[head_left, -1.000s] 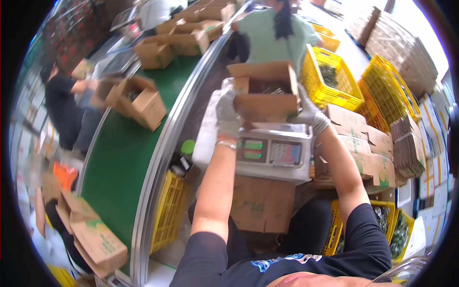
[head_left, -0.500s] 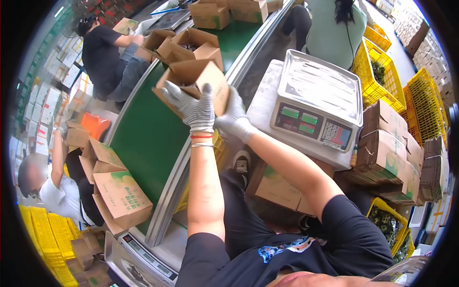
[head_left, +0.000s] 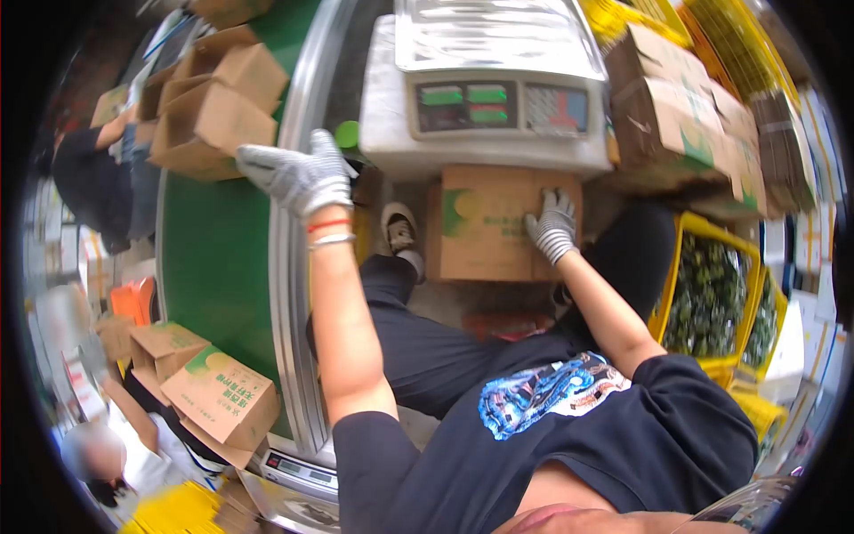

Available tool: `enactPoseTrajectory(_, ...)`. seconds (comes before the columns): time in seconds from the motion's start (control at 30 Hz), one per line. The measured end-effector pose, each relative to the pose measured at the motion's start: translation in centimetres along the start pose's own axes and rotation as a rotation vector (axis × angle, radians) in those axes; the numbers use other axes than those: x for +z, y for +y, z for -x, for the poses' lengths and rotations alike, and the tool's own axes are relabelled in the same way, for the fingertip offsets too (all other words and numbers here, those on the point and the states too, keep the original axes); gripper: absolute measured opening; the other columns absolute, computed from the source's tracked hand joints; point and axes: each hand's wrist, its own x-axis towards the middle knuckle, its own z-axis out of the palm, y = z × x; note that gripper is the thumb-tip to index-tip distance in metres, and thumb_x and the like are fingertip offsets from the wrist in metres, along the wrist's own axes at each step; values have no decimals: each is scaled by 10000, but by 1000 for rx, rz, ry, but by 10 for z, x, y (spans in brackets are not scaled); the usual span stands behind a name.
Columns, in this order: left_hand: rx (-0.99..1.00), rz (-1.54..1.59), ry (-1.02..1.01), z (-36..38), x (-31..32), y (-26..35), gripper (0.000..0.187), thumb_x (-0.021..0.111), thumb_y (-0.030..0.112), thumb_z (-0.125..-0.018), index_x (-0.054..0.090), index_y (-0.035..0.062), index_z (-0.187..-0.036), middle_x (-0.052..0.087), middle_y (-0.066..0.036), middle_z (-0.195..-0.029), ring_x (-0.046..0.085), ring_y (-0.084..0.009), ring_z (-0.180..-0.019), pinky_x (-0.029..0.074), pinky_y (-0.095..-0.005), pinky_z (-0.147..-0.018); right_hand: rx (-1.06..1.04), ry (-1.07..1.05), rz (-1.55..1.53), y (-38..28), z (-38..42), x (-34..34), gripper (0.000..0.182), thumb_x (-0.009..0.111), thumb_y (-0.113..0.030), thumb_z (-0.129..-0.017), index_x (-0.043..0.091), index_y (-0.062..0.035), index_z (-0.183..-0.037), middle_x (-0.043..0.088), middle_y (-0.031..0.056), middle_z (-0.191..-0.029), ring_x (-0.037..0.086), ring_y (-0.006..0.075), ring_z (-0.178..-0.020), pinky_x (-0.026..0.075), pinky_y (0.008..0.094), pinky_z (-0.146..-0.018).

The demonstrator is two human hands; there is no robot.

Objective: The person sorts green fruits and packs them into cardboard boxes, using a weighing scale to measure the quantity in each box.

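My left hand [head_left: 307, 176], in a striped grey work glove, is stretched over the metal rail of the conveyor, fingers apart and holding nothing. Just beyond its fingertips an open-topped cardboard box [head_left: 200, 129] sits on the green belt [head_left: 222, 258]. My right hand [head_left: 553, 224], gloved the same way, rests its fingers on the upper right side of a printed cardboard box [head_left: 485, 227]. That box stands low, below the front edge of the white scale table. Whether the right fingers hook over a box edge I cannot make out.
A digital scale [head_left: 503, 84] with green displays tops the white table [head_left: 382, 116]. Bundled flat cartons [head_left: 672, 125] lie to the right, above a yellow crate [head_left: 680, 258] of dark green, wrapped produce. Co-workers sit across the conveyor, near another printed box [head_left: 222, 392].
Both hands have let go of the open box, now left on the belt. My right hand has moved down to the box under the table. The view has turned rightward.
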Motion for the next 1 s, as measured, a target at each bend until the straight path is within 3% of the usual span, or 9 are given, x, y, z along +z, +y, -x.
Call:
enactPoseTrajectory(0.2, -408, -4, -1292, 219, 87, 16, 764, 661, 351, -730, 370, -20, -1331, 442, -271, -1316, 458, -393, -1203, 374, -426, -1018, 258, 46, -216, 47, 7, -20, 790, 705, -363, -703, 353, -81, -1351, 335, 204, -1383, 338, 391, -1261, 337, 461, -1027)
enactPoseTrajectory(0.37, -452, 370, -1060, 256, 62, 7, 584, 701, 374, -688, 578, 2, -1122, 591, -255, -1125, 562, -390, -1059, 445, -397, -883, 144, 206, -555, 53, 21, -27, 739, 670, -195, -722, 330, -78, -1368, 393, 224, -1339, 401, 386, -1225, 352, 436, -1024)
enactPoseTrajectory(0.57, -816, 1309, -830, 207, -6, 2, 353, 531, -40, -706, 597, -33, -1052, 632, -67, -959, 596, -178, -849, 483, -294, -780, -296, 292, -1320, 42, 51, -98, 596, 649, -204, -822, 396, -12, -1327, 544, 192, -1205, 491, 280, -1175, 379, 363, -993)
enactPoseTrajectory(0.6, -577, 1249, -768, 213, 4, -11, 323, 533, -73, -738, 580, -40, -1055, 617, -75, -923, 597, -193, -843, 494, -296, -778, -281, 283, -1315, 44, 52, -99, 614, 666, -237, -813, 402, -12, -1320, 546, 181, -1200, 495, 271, -1160, 382, 361, -988)
enactPoseTrajectory(0.67, -318, 930, -648, 221, 5, -5, 276, 555, -36, -802, 583, -25, -1076, 614, -111, -997, 589, -217, -905, 483, -335, -858, -281, 285, -1295, 47, 42, -99, 654, 700, -304, -797, 413, -13, -1307, 549, 159, -1191, 501, 253, -1132, 388, 358, -979)
enactPoseTrajectory(0.8, -306, 1616, -939, 231, -10, 1, 446, 597, 175, -900, 480, -19, -1285, 474, -151, -1338, 492, -257, -1191, 343, -388, -1055, -17, 214, -1243, 53, 16, -103, 708, 719, -399, -766, 444, 9, -1274, 574, 144, -1141, 535, 222, -1065, 423, 323, -924)
enactPoseTrajectory(0.93, -92, 1578, -949, 226, -51, 25, 731, 669, 383, -831, 387, -37, -1358, 432, -168, -1381, 410, -267, -1283, 280, -394, -1094, -285, -65, -1140, 91, 19, -128, 685, 712, -373, -763, 440, -37, -1294, 561, 164, -1167, 525, 237, -1079, 419, 339, -936)
enactPoseTrajectory(0.97, 388, 1088, -837, 220, -49, 12, 813, 690, 399, -808, 324, -34, -1391, 385, -166, -1415, 371, -256, -1309, 263, -384, -1104, -327, -160, -1045, 92, 28, -151, 629, 695, -293, -781, 437, -38, -1295, 544, 133, -1186, 494, 212, -1107, 389, 331, -967)
enactPoseTrajectory(1.0, -4, 1420, -860, 233, -61, 27, 901, 707, 427, -783, 258, -22, -1421, 348, -158, -1440, 356, -253, -1319, 259, -383, -1107, -367, -252, -946, 93, 33, -168, 580, 677, -214, -799, 434, -38, -1295, 528, 102, -1205, 463, 187, -1135, 358, 324, -997)
